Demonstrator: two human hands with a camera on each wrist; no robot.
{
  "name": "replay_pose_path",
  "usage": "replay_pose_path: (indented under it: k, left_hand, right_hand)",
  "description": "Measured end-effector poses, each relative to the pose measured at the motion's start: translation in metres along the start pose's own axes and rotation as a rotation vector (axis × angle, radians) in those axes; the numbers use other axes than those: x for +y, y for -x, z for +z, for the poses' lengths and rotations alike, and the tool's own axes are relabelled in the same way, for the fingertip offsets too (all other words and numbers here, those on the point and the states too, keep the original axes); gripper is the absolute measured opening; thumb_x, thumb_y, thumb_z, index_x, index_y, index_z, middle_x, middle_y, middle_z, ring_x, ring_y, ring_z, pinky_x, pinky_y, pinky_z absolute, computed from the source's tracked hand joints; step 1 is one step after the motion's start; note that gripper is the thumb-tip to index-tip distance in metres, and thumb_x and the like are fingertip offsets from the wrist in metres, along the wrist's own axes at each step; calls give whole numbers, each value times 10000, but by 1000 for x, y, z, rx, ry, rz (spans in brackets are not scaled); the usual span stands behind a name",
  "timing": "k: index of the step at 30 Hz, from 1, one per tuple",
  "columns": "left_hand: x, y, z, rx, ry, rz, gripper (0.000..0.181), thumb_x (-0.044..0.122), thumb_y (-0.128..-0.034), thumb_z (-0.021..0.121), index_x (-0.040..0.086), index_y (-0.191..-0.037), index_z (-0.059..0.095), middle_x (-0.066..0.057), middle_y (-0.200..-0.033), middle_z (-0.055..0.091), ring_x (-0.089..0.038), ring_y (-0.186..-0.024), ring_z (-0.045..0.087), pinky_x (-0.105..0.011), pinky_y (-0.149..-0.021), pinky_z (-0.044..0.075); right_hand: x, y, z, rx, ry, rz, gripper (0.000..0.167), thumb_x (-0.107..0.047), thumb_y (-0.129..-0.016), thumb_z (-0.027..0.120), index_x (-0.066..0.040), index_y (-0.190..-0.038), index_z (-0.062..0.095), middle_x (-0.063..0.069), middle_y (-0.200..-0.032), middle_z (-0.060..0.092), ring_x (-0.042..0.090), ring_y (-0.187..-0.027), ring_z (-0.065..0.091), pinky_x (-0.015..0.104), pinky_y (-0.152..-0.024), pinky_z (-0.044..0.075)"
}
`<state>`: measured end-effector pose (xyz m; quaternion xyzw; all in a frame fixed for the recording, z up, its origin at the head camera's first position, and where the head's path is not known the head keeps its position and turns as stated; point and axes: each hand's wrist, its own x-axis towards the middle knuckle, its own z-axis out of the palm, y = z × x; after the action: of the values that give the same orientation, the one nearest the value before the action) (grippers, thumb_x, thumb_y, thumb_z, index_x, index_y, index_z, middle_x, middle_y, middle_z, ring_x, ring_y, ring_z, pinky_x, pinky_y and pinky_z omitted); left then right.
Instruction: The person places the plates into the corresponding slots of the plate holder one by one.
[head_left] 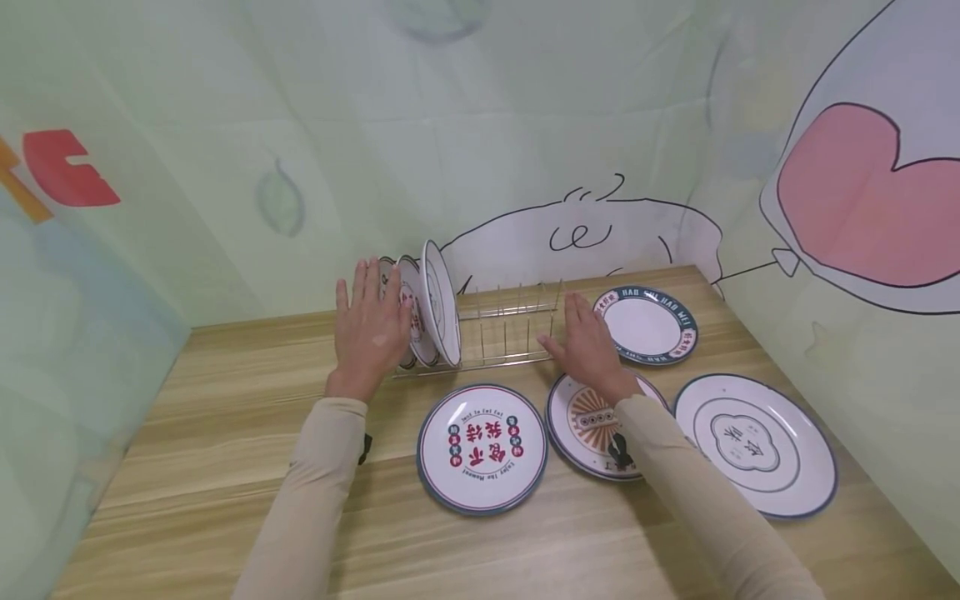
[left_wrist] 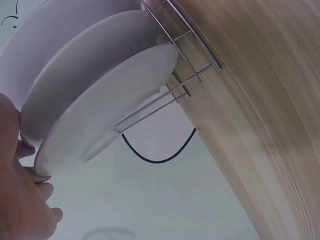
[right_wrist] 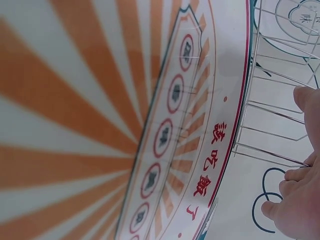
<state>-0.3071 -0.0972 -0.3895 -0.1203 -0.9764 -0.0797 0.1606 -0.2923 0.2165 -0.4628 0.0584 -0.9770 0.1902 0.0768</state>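
My left hand (head_left: 369,321) is at the left end of a wire dish rack (head_left: 510,362), its fingers extended and touching the plates there. Three plates stand upright in that end: a large white plate (head_left: 442,304) on the inner side and two smaller ones partly hidden by the hand. The left wrist view shows their pale undersides (left_wrist: 112,107), fingertips at the rims. At the rack's right end my right hand (head_left: 592,346) rests against the wires, fingers fairly straight and thumb out, holding no plate. Empty slots lie between the hands.
On the wooden table (head_left: 247,433) lie a plate with red characters (head_left: 480,483), an orange sunburst plate (head_left: 581,437) under the right forearm, a green-rimmed plate (head_left: 645,325) and a large oval plate (head_left: 795,467). A printed curtain (head_left: 360,167) hangs behind.
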Motion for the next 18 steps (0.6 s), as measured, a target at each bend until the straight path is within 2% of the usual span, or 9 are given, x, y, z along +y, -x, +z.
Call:
replay_pose_path:
  k: [9,18]
  left_hand:
    - [0,1,2,20,-6,0,573,341,-1055,340,75,-1561,299,-227,-1656,167,-394,-1551,113,-588,-1252,78]
    - [1,0,2,28,-9,-9,569,347,-1053,341,82,-1556,314,-224,-1655,175,-398,-1548,125,-591,-1250,90]
  right_hand:
    - [1,1,0,-4,-13,1,890,-437,-988,574,61,-1564,115,265,-1646,141,416,-1526,182,554,-1245,177]
    - [-6,6,-4,25,-36,-8,888,-430,-980,591,12,-1582,112,236,-1657,138,408,-1526,188,553,-1246,176]
